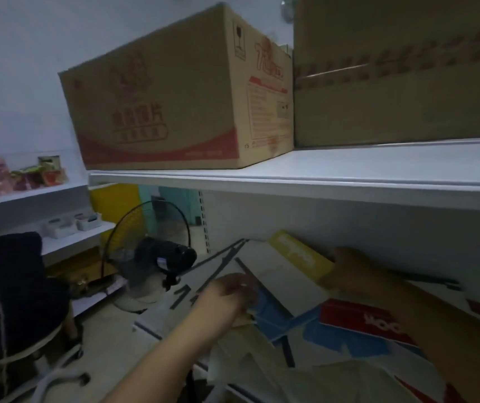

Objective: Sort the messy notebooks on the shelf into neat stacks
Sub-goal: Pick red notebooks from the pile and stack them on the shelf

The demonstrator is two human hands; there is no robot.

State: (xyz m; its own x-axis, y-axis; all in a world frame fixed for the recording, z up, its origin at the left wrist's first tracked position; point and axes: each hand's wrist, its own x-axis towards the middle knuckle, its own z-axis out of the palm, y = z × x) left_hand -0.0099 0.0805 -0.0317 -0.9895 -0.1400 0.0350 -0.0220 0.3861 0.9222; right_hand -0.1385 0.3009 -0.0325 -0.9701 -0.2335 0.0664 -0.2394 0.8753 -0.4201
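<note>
At the far left a second person in a dark top [6, 286] sits low beside white side shelves [67, 242] carrying small packets and trays. Right of them a black standing fan [157, 257] faces away, its wire cage near the end of the main shelf unit. Above it a white upper shelf board [349, 175] runs to the right edge and bears a cardboard box with red print [163, 97], with a second, plainer brown box [401, 82] just beside it on the right. Under that board, on the lower shelf, the notebooks [285, 274] lie in a loose, overlapping heap: a pale cover on top, a yellow one tucked behind it, blue and red covers nearer and to the right. The left hand [227, 295] reaches in from below with its fingers curled around the near left edge of the pale notebook, apparently pinching it, though blur hides the exact grip. The right hand [352, 269] comes in from the right and rests on the far side of the heap by the yellow cover; whether its fingers grip anything I cannot tell, since they are shadowed and turned away.
</note>
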